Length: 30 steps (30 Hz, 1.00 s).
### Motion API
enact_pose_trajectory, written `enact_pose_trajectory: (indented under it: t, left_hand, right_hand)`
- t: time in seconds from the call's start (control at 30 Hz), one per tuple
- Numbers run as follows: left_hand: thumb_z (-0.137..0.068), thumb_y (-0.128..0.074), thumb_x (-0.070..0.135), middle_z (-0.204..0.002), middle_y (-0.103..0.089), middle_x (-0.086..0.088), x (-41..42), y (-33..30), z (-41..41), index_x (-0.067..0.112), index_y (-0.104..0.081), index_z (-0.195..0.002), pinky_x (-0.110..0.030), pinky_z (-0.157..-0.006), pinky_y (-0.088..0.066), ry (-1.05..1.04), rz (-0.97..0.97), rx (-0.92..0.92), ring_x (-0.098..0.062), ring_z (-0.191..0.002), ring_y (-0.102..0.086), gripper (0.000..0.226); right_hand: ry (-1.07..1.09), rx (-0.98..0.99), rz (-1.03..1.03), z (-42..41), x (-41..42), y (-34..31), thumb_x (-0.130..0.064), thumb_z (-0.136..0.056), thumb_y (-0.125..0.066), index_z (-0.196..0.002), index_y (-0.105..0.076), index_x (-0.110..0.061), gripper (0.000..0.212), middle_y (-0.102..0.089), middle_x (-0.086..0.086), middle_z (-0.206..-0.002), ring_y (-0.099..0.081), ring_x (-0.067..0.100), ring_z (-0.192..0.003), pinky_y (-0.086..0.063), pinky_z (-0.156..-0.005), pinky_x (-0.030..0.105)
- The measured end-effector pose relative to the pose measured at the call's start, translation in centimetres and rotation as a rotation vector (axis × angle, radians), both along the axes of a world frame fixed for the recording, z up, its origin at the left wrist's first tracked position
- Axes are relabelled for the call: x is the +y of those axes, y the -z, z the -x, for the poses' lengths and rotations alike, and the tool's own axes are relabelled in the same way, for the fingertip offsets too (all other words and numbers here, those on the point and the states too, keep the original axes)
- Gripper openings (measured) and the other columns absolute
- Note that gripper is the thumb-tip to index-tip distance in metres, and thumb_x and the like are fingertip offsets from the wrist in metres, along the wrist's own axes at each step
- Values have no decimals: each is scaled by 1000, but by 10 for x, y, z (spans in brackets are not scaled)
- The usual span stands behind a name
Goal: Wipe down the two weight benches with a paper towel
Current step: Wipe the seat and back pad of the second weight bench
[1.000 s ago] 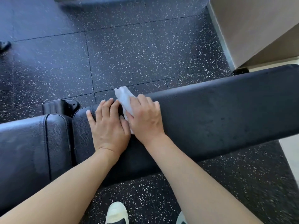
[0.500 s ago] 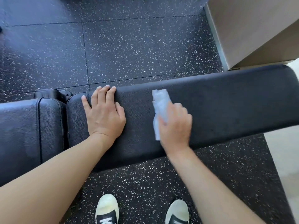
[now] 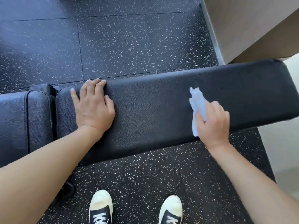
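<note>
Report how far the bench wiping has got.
Done: nothing shows clearly as finished. In hand: right hand grips the paper towel on the long bench pad, left hand resting flat. Left: the pad's right end and the adjoining pad.

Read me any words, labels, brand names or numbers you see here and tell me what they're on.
None can be read.
Black-and-cream canvas sneakers: only white laces show, no lettering.
Black padded leather bench, crumpled white paper towel, speckled black rubber floor: no markings.
</note>
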<state>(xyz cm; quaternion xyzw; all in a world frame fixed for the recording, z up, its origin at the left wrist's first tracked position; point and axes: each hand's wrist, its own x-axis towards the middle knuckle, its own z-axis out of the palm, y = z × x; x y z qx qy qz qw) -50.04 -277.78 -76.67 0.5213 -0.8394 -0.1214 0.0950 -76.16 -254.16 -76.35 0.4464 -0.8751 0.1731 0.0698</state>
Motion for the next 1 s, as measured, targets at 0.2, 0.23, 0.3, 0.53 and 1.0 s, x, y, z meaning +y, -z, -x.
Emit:
enact_pose_trajectory:
  t: [0.2,0.23,0.3,0.53,1.0]
  left_hand:
    - [-97,-43,32,-156,-45,-4,-3,-3,-2,19,-46,-149,-64,-126,-12,12,-4,-13,-28,-151,-32,54]
    - [-98,-44,31,-157,-45,-3,-3,-4,-1,19,-45,-150,-64,-126,-12,18,-9,-24,-28,-152,-31,53]
    - [-100,-46,28,-159,-43,-2,-3,-4,-2,20,-44,-152,-63,-126,-10,30,-27,-39,-27,-153,-29,52]
    - [-104,-45,23,-163,-40,-2,-3,0,-5,18,-43,-155,-63,-126,-8,48,-44,-53,-27,-155,-27,51]
    - [-94,-52,9,-167,-34,-13,-2,-12,12,14,-31,-162,-68,-119,-25,313,-28,-312,-46,-152,-30,71]
  right_hand:
    - [185,1,-32,-43,-21,4,-25,-87,-54,-101,-62,-6,24,-48,11,-81,-47,35,-71,-34,-62,42]
    - [140,4,-22,-66,-28,5,-23,-85,-58,-101,-62,-7,23,-49,11,-82,-47,34,-71,-33,-62,41]
    - [7,-27,-1,-125,-49,5,-18,-80,-65,-102,-65,-9,24,-50,9,-81,-46,31,-69,-30,-62,40]
    - [-250,-67,32,-192,-87,3,-22,-88,-61,-104,-70,-14,20,-53,2,-82,-46,25,-70,-31,-62,38]
    - [196,-93,-58,-47,-51,-8,-18,-85,-71,-106,-65,-9,23,-53,9,-84,-51,33,-73,-29,-64,37]
